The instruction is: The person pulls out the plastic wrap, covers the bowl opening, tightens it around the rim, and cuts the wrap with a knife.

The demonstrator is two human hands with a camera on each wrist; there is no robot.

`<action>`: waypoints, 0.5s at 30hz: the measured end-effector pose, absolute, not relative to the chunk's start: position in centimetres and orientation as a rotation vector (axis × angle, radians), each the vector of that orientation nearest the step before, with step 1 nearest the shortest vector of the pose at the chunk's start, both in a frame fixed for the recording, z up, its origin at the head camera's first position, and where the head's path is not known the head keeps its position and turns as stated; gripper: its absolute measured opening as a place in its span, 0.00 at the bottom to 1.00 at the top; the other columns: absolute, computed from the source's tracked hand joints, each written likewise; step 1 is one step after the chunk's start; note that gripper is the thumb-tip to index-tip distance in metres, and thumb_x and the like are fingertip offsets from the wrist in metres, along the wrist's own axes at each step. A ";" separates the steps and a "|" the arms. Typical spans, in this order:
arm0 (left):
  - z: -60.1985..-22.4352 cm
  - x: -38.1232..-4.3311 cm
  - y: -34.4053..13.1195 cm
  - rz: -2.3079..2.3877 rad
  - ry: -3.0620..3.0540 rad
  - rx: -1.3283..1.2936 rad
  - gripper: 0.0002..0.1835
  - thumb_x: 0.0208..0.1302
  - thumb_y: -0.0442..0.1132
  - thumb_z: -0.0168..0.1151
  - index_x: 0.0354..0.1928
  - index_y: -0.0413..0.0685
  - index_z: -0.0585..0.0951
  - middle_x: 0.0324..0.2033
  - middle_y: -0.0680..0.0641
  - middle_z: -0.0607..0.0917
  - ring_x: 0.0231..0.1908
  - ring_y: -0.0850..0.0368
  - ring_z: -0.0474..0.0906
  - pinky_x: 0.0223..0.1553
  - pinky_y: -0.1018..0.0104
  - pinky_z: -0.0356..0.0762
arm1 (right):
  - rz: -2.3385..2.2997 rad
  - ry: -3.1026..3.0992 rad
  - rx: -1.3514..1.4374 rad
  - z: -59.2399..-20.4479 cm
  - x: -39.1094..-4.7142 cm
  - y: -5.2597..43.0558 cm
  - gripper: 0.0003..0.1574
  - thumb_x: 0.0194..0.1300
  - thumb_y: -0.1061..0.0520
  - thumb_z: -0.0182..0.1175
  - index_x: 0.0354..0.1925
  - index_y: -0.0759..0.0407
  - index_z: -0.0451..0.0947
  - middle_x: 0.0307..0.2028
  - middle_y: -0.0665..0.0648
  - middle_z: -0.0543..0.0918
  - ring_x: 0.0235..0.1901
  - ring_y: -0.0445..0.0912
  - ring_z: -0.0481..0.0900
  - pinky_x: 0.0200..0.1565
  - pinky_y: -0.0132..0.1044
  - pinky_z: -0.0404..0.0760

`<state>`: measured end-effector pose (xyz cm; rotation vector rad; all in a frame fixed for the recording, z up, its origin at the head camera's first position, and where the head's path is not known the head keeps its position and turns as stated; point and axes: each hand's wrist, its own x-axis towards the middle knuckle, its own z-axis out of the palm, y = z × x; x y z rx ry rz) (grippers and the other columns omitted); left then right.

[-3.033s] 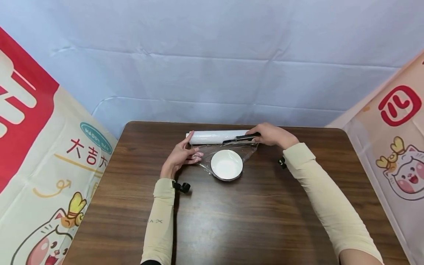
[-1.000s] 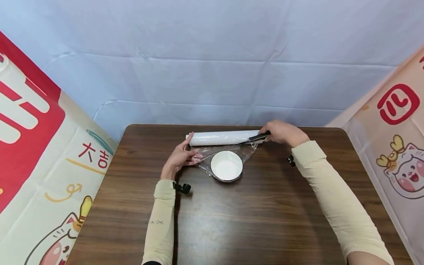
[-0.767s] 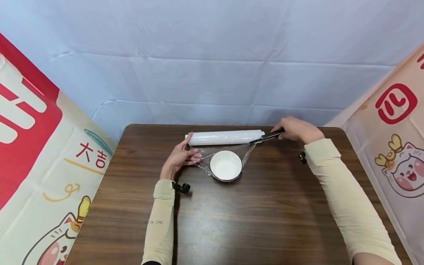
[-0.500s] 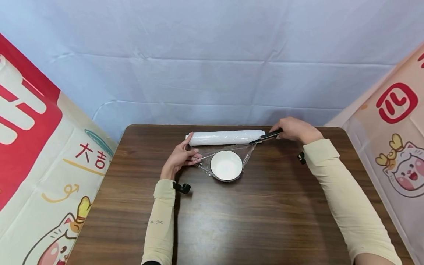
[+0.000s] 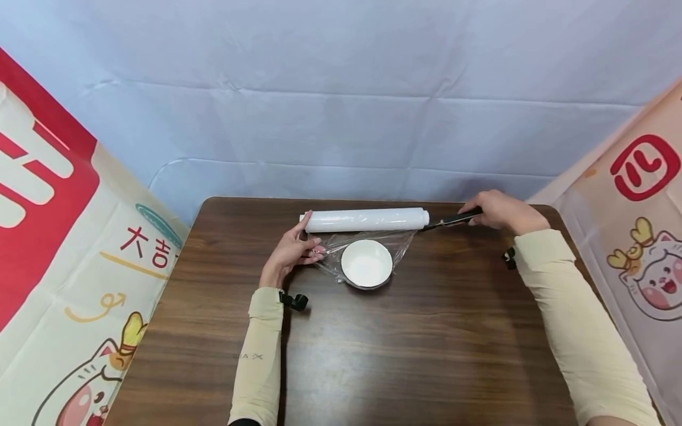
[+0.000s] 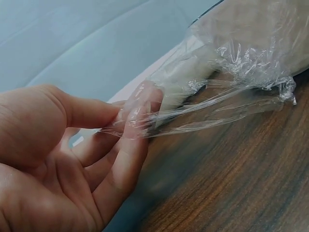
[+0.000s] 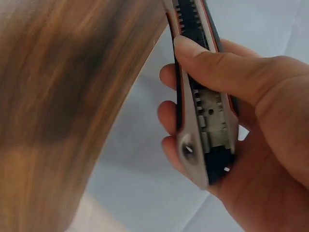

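Note:
A white roll of cling film (image 5: 367, 219) lies across the back of the table. Clear film (image 6: 256, 63) stretches from the roll's front over and around a white bowl with a dark rim (image 5: 366, 264). My left hand (image 5: 290, 248) is at the roll's left end, its thumb and fingers pinching the film's gathered edge. My right hand (image 5: 498, 211) is wrapped around a utility knife (image 7: 203, 104), thumb on its slider side. The knife's front end is by the roll's right end, near the film's right corner. Whether the film is parted from the roll, I cannot tell.
The brown wooden table (image 5: 383, 361) runs up to a pale cloth backdrop (image 5: 341, 118). Printed banners (image 5: 69, 284) hang at the left and right sides. Small dark wrist cameras (image 5: 295, 302) sit on both wrists.
My right hand has drawn the knife rightward, from over the front of the roll to past its right end. My left hand stays at the roll's left end, still pinching the film.

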<state>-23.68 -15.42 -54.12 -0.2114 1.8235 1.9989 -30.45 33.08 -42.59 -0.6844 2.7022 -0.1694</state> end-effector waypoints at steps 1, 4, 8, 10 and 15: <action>-54.0 -23.7 -15.4 1.994 1.830 -0.209 0.47 0.76 0.30 0.61 0.82 0.83 0.53 0.28 0.43 0.92 0.25 0.55 0.90 0.31 0.67 0.89 | -0.196 2.707 -0.670 -42.6 -30.3 33.6 0.22 0.69 0.63 0.68 0.60 0.60 0.85 0.58 0.75 0.84 0.32 0.51 0.80 0.35 0.45 0.77; -53.8 -23.8 -15.3 1.986 1.829 -0.203 0.47 0.76 0.30 0.60 0.82 0.83 0.52 0.29 0.43 0.92 0.25 0.55 0.90 0.30 0.67 0.89 | -0.307 2.710 -0.634 -42.5 -29.7 34.8 0.24 0.72 0.61 0.66 0.64 0.60 0.82 0.62 0.77 0.81 0.22 0.46 0.71 0.31 0.41 0.73; -53.8 -23.6 -15.3 1.992 1.823 -0.198 0.47 0.77 0.30 0.60 0.82 0.83 0.51 0.30 0.43 0.92 0.26 0.55 0.90 0.30 0.67 0.89 | -0.418 2.704 -0.604 -42.3 -28.8 35.7 0.25 0.74 0.60 0.64 0.66 0.59 0.80 0.66 0.78 0.77 0.20 0.45 0.68 0.30 0.41 0.71; -53.8 -23.6 -15.3 1.988 1.821 -0.192 0.47 0.77 0.31 0.59 0.82 0.84 0.51 0.31 0.43 0.93 0.26 0.55 0.90 0.30 0.67 0.89 | -0.449 2.714 -0.598 -42.4 -28.1 36.1 0.24 0.74 0.58 0.65 0.66 0.60 0.80 0.64 0.77 0.79 0.25 0.47 0.74 0.33 0.43 0.74; -53.5 -23.4 -15.2 1.939 1.854 -0.182 0.45 0.79 0.34 0.57 0.83 0.84 0.48 0.33 0.43 0.93 0.28 0.55 0.90 0.33 0.66 0.89 | -0.604 2.793 -0.492 -44.3 -25.1 37.1 0.24 0.76 0.51 0.64 0.64 0.59 0.81 0.52 0.69 0.87 0.30 0.48 0.75 0.37 0.43 0.73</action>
